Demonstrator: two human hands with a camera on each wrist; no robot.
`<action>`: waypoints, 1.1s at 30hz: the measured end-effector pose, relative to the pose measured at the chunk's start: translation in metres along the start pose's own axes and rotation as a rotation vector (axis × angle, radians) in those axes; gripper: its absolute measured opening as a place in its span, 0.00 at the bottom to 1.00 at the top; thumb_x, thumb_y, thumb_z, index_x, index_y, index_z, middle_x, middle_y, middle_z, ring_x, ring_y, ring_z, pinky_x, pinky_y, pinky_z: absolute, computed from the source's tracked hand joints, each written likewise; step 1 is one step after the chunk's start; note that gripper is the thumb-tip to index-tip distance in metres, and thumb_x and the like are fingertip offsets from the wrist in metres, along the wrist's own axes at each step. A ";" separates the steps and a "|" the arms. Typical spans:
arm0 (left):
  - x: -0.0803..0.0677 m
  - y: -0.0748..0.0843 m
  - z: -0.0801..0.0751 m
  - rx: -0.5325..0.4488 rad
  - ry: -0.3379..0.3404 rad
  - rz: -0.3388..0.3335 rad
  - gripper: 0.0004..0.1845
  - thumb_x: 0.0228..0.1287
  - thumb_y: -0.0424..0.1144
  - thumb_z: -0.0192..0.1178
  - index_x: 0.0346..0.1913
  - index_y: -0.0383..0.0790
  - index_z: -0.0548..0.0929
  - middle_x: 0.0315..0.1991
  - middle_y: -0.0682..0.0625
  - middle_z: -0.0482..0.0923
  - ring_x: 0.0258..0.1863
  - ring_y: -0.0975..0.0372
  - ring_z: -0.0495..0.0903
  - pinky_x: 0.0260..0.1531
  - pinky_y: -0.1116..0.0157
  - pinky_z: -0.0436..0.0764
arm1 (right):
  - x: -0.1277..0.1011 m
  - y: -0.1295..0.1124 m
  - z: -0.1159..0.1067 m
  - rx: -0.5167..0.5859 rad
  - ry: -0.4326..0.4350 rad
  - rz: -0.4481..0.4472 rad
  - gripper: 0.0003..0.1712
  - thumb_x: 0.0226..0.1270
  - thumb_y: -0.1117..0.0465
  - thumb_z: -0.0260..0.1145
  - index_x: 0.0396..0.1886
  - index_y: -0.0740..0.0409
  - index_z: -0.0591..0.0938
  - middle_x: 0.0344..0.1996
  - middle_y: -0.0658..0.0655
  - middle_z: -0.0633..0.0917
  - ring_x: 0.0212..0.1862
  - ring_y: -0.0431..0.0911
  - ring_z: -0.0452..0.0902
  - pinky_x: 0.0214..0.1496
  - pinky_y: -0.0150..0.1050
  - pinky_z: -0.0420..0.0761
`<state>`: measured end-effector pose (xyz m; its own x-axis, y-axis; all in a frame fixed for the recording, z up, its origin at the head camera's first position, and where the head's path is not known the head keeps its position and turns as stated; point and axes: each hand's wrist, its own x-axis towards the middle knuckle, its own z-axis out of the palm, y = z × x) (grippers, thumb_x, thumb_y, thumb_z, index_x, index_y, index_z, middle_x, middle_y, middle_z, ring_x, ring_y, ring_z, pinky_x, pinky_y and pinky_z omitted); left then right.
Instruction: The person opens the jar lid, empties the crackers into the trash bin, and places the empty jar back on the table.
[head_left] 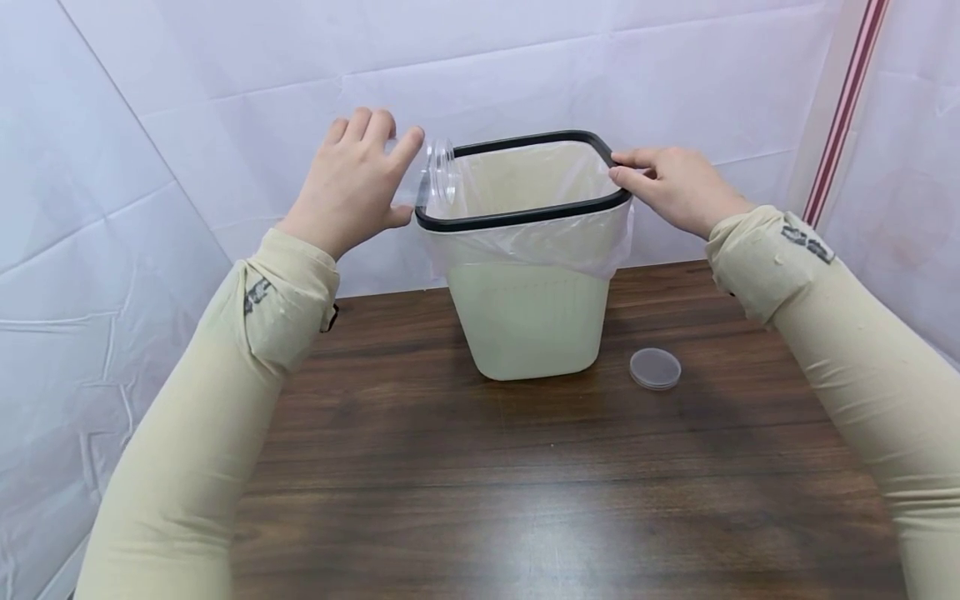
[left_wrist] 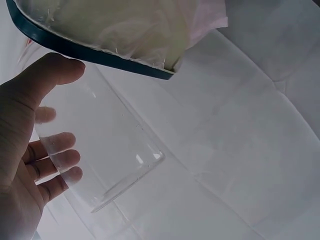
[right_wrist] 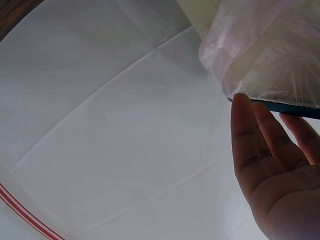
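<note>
A dark wooden table point(head_left: 525, 475) fills the lower half of the head view, backed by white sheeting point(head_left: 187, 75) with a red-striped pole point(head_left: 847, 108) at the right corner. On the table's far part stands a pale waste bin point(head_left: 528, 321) lined with a thin plastic bag point(head_left: 525, 237) that is folded out over a black rim point(head_left: 517, 218). Next in size are the two sleeved arms reaching in from either side. The left hand point(head_left: 352, 179) is raised at the bin's left corner with a clear plastic jar point(head_left: 441, 173), whose mouth tips over the rim toward the bin's inside; the head view shows only the back of the hand and the jar's ribbed neck. The left wrist view fills that in: the jar's point(left_wrist: 100, 150) transparent body lies across the palm, the thumb on one side and the fingers point(left_wrist: 60, 160) curled round the other, seen through the wall, so the left hand point(left_wrist: 25, 165) grips the jar, just below the rim point(left_wrist: 85, 50). The right hand point(head_left: 678, 187) rests on the rim's right corner with fingers straight and holding nothing; its wrist view shows the fingertips point(right_wrist: 242, 107) touching the rim's point(right_wrist: 295, 109) underside beneath the bunched bag point(right_wrist: 270, 55). Smallest, a round clear lid point(head_left: 656, 368) lies flat on the table right of the bin's base, well apart from both hands.
</note>
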<state>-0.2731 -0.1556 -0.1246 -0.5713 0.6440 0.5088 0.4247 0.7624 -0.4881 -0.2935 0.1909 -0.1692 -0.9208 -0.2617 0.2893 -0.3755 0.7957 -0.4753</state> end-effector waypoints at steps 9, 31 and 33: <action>-0.003 0.001 0.005 -0.022 0.023 -0.053 0.38 0.45 0.43 0.73 0.58 0.32 0.67 0.48 0.33 0.70 0.50 0.42 0.69 0.51 0.49 0.71 | 0.000 0.000 -0.001 0.003 -0.005 -0.003 0.33 0.74 0.44 0.43 0.71 0.57 0.65 0.69 0.65 0.67 0.66 0.63 0.67 0.65 0.60 0.67; -0.013 0.003 0.021 -0.090 0.100 -0.199 0.36 0.49 0.48 0.71 0.56 0.31 0.69 0.47 0.35 0.74 0.49 0.43 0.72 0.49 0.49 0.71 | -0.002 0.007 -0.006 -0.016 -0.008 -0.008 0.34 0.75 0.44 0.42 0.71 0.58 0.65 0.69 0.66 0.67 0.66 0.65 0.67 0.65 0.61 0.67; -0.014 0.003 0.023 -0.098 0.111 -0.205 0.36 0.49 0.48 0.71 0.56 0.31 0.69 0.46 0.35 0.74 0.49 0.43 0.73 0.49 0.49 0.71 | -0.003 0.007 -0.006 -0.016 -0.009 -0.007 0.34 0.75 0.44 0.42 0.72 0.58 0.64 0.70 0.66 0.66 0.66 0.65 0.67 0.64 0.62 0.67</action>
<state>-0.2802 -0.1636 -0.1496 -0.5744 0.4742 0.6672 0.3771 0.8767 -0.2985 -0.2932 0.2009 -0.1684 -0.9190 -0.2725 0.2850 -0.3806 0.8021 -0.4601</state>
